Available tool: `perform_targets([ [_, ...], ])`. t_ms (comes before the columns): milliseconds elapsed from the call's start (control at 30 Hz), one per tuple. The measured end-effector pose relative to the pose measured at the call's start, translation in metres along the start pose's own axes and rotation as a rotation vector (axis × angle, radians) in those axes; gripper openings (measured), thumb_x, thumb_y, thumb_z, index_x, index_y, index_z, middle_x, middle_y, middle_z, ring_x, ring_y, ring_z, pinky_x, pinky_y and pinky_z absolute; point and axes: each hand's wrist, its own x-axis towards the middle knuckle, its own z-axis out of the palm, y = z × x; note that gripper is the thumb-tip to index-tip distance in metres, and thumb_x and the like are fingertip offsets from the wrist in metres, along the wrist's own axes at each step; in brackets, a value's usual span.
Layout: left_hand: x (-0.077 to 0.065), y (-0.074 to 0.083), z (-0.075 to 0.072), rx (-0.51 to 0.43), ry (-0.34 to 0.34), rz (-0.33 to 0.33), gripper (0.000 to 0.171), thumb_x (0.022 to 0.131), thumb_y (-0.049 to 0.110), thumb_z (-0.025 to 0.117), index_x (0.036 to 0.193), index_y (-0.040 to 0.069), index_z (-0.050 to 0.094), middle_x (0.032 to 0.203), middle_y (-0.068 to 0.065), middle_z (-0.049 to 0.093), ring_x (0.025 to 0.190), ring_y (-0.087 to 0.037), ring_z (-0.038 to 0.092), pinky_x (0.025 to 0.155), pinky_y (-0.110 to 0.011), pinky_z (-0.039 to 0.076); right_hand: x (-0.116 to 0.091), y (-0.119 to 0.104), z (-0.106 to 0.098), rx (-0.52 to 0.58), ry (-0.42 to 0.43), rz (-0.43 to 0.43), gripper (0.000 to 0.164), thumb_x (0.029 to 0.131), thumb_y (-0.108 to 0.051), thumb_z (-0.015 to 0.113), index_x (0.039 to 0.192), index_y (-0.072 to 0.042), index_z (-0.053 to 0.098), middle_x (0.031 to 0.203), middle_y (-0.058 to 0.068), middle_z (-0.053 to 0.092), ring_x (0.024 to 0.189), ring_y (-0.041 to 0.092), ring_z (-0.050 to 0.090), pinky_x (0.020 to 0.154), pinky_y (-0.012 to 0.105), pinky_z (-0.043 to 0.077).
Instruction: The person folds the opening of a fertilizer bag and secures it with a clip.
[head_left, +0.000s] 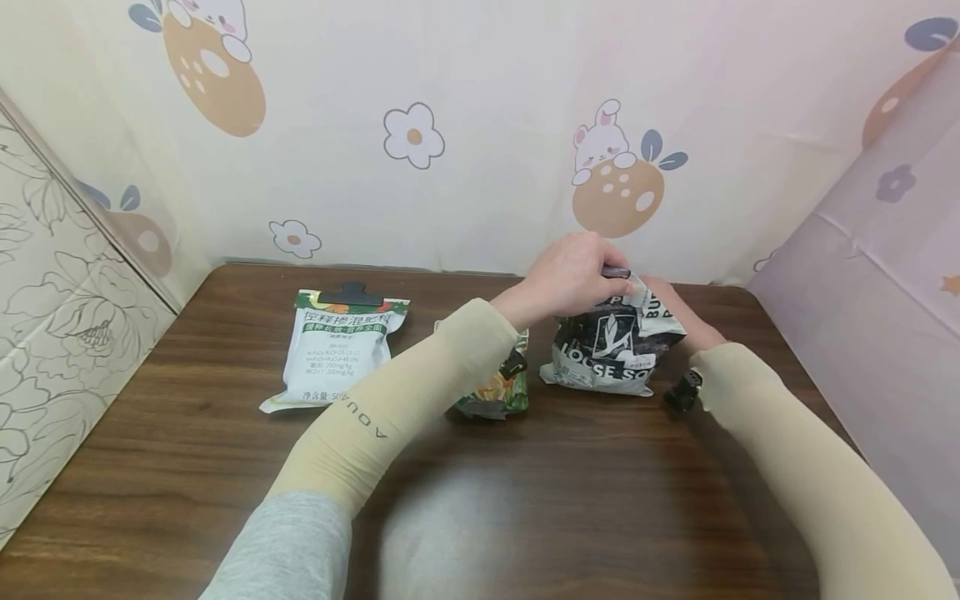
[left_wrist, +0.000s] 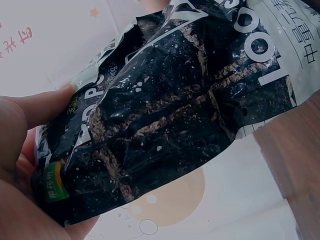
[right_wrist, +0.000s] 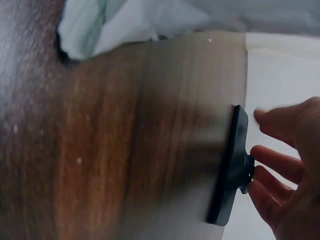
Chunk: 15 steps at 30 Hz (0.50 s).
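My left hand [head_left: 573,279] grips the top edge of a black and white bag of loose soil [head_left: 603,350], which stands at the right of the table. In the left wrist view, the thumb of the left hand [left_wrist: 22,150] lies on the near face of the crinkled bag [left_wrist: 165,105]. Behind the bag's right side, my right hand [head_left: 682,317] is partly hidden in the head view. The right wrist view has the right hand [right_wrist: 290,165] with fingertips at the handle of a black sealing clip [right_wrist: 229,170], its thumb held apart from it.
On the left of the brown wooden table [head_left: 480,517] lies a white fertilizer bag [head_left: 337,358] with a black clip [head_left: 351,293] across its top. A small colourful bag [head_left: 491,400] stands in the middle, partly behind the left forearm. A patterned cloth [head_left: 480,192] hangs along the back.
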Motion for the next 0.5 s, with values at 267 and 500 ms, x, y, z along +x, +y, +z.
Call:
perform_targets([
  [267, -0.0004, 0.0005, 0.0, -0.015, 0.005, -0.006, 0.018, 0.094, 0.04, 0.07, 0.089, 0.024, 0.076, 0.077, 0.011, 0.065, 0.078, -0.007, 0.055, 0.07, -0.023, 0.042, -0.0067, -0.0105, 0.0058, -0.059, 0.122, -0.047, 0.018, 0.098, 0.0, 0.049, 0.103, 0.001, 0.067, 0.091, 0.007, 0.063, 0.075, 0.009, 0.054, 0.068, 0.019, 0.043],
  [500, -0.0008, 0.0011, 0.0, -0.017, 0.009, -0.008, 0.018, 0.094, 0.041, 0.069, 0.088, 0.025, 0.075, 0.077, 0.011, 0.064, 0.078, -0.007, 0.054, 0.07, -0.023, 0.042, -0.0056, -0.0023, 0.0058, -0.205, 0.131, 0.139, 0.022, 0.101, -0.007, 0.045, 0.101, -0.003, 0.067, 0.094, 0.013, 0.066, 0.08, 0.024, 0.056, 0.072, 0.033, 0.043],
])
